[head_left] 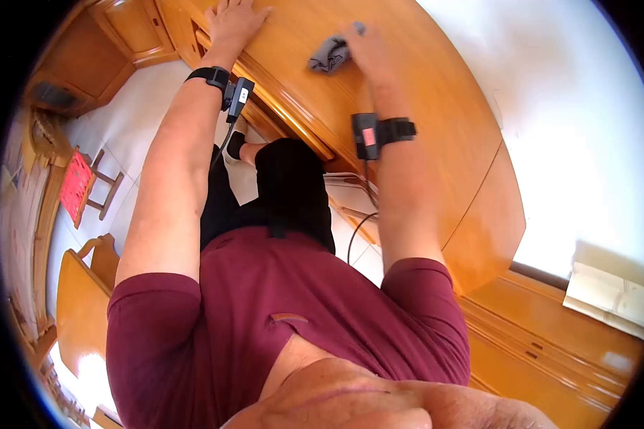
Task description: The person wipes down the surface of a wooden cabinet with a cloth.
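Note:
My left hand rests on the wooden tabletop near its front edge, thumb out to the side and fingers apart; the fingertips run up to the top of the view. Over to the right, my right hand is on a crumpled grey cloth lying against the same wood. Motion blurs that hand, and the cloth bunches out at its left side and fingertips. Each wrist carries a strapped black device, one on the left and one on the right, with a cable leading from it.
A white wall borders the tabletop on the right. Papers lie on a lower wooden cabinet. To the left are a stool with a red seat, a wooden chair and tiled floor.

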Demonstrator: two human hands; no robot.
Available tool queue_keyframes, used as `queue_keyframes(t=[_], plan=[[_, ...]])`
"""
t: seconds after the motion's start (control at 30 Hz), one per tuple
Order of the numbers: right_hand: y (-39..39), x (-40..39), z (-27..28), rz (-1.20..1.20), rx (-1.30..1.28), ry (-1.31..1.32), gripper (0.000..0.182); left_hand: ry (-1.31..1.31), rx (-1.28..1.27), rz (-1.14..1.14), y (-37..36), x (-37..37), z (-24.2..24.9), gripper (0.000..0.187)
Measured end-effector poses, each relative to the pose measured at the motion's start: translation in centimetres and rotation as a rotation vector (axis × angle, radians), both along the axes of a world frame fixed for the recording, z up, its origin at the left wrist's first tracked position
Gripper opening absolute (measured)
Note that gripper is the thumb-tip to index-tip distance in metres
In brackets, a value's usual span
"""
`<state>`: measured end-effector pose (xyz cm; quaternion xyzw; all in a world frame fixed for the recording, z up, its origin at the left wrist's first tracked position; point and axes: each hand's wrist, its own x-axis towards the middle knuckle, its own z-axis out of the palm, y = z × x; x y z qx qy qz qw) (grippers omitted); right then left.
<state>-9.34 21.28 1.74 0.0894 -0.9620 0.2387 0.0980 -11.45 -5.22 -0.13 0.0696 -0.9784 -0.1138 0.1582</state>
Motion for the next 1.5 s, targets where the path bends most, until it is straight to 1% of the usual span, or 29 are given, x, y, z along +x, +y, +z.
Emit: queue_keyframes(t=[0.03, 0.1, 0.13, 0.2, 0.27, 0.33, 0.37, 0.43, 0.47, 0.5, 0.53, 0.6, 0.63, 0.7, 0.77, 0.8, 0.87, 0.93, 1.03, 1.07, 1.13, 1.2, 1.27, 1.3, 1.33, 1.37, 1.4, 1.47, 1.5], plan=[[-1.0, -0.1, -1.4, 0.041, 0.134, 0.023, 0.066, -0.021, 0.006, 0.007, 0.2, 0.0, 0.2, 0.057], [-4.2, -0.1, -5.9, -0.032, 0.323, 0.422, 0.060, 0.020, 0.005, -0.017, -0.1, -0.7, -1.0, 0.055], [-6.0, 0.8, -6.7, -0.195, 0.167, 0.623, 0.053, 0.063, 0.001, -0.023, -0.2, -1.1, -1.8, 0.054], [-6.8, 1.6, -4.7, -0.107, -0.007, 0.455, 0.043, -0.167, -0.123, -0.036, -0.4, -1.1, -0.2, 0.064], [-6.0, 4.8, 0.4, 0.255, 0.684, 0.301, 0.026, -0.185, -0.202, -0.124, -1.8, -3.7, -2.9, 0.064], [-6.2, 3.4, -1.3, 0.078, 0.223, 0.454, 0.023, -0.186, -0.163, -0.086, -1.5, -2.4, -1.8, 0.067], [-6.1, 3.1, -2.4, 0.035, 0.248, 0.448, 0.023, -0.119, -0.186, -0.052, -1.5, -2.7, -2.8, 0.067], [-6.0, 2.9, -4.8, -0.055, 0.261, 0.244, 0.031, -0.044, -0.198, -0.027, -2.0, -3.3, -4.2, 0.068], [-5.0, 3.9, -5.5, -0.070, 0.273, 0.247, 0.031, -0.021, -0.195, -0.029, -2.4, -3.3, -4.5, 0.067], [-2.8, 5.2, -6.1, -0.092, 0.179, 0.320, 0.026, -0.002, -0.192, -0.029, -2.4, -3.6, -4.8, 0.067], [-0.5, 7.0, -6.0, -0.111, 0.086, 0.395, 0.022, 0.001, -0.180, -0.040, -2.2, -3.4, -4.6, 0.067], [4.7, 12.8, -3.7, -0.135, 0.111, 0.253, 0.040, -0.029, -0.192, -0.022, -1.8, -3.1, -4.3, 0.066], [7.7, 15.2, -4.2, -0.162, 0.024, 0.296, 0.040, -0.031, -0.186, -0.027, -1.7, -3.0, -4.1, 0.066], [12.8, 21.1, -3.3, -0.367, 0.136, 0.135, 0.044, -0.087, -0.195, -0.038, -1.7, -3.0, -4.0, 0.065], [18.7, 26.1, -4.6, -0.413, 0.214, 0.213, 0.045, -0.093, -0.189, -0.052, -1.9, -3.2, -4.1, 0.065], [20.6, 28.3, -3.3, -0.525, 0.149, 0.163, 0.044, -0.098, -0.180, -0.053, -1.5, -3.2, -3.8, 0.065], [20.6, 31.7, -3.3, -0.650, 0.084, 0.108, 0.043, -0.069, -0.161, -0.054, -1.3, -3.2, -4.1, 0.066], [19.7, 33.8, -4.4, -0.992, 0.006, 0.456, 0.048, -0.036, -0.141, -0.058, -1.1, -3.6, -4.6, 0.067], [19.8, 33.3, -5.8, -1.059, 0.145, 0.342, 0.055, -0.043, -0.105, -0.048, -0.6, -3.8, -4.5, 0.069], [18.7, 32.7, -5.7, -1.051, 0.150, 0.343, 0.054, -0.067, -0.113, -0.031, -0.4, -3.6, -4.1, 0.070], [15.7, 30.3, -4.9, -0.848, 0.020, 0.400, 0.047, -0.086, -0.126, -0.039, -0.4, -3.6, -3.7, 0.071], [10.1, 27.6, -3.1, -0.758, -0.147, 0.383, 0.037, -0.145, -0.172, -0.038, -0.5, -4.3, -4.1, 0.071], [6.8, 23.3, -4.1, -0.641, -0.193, 0.443, 0.027, -0.108, -0.147, -0.040, -0.2, -4.2, -4.5, 0.072], [3.6, 22.0, -3.2, -0.605, -0.317, 0.428, 0.025, -0.068, -0.163, -0.048, -0.7, -5.9, -6.4, 0.072], [1.6, 19.6, -4.6, -0.449, -0.374, 0.544, 0.026, -0.030, -0.179, -0.051, -0.9, -7.2, -8.1, 0.072], [-0.6, 18.0, -4.8, -0.414, -0.312, 0.368, 0.026, -0.044, -0.188, -0.047, -0.6, -6.8, -7.8, 0.072], [-2.7, 16.6, -6.2, -0.308, -0.227, 0.555, 0.026, -0.058, -0.202, -0.040, -0.3, -6.3, -7.4, 0.072], [-5.5, 16.3, -5.7, -0.345, -0.104, 0.402, 0.029, -0.026, -0.219, -0.067, -1.1, -8.5, -10.0, 0.072], [-4.9, 16.4, -5.5, -0.351, -0.104, 0.412, 0.029, -0.002, -0.228, -0.068, -1.4, -9.3, -10.4, 0.072]])
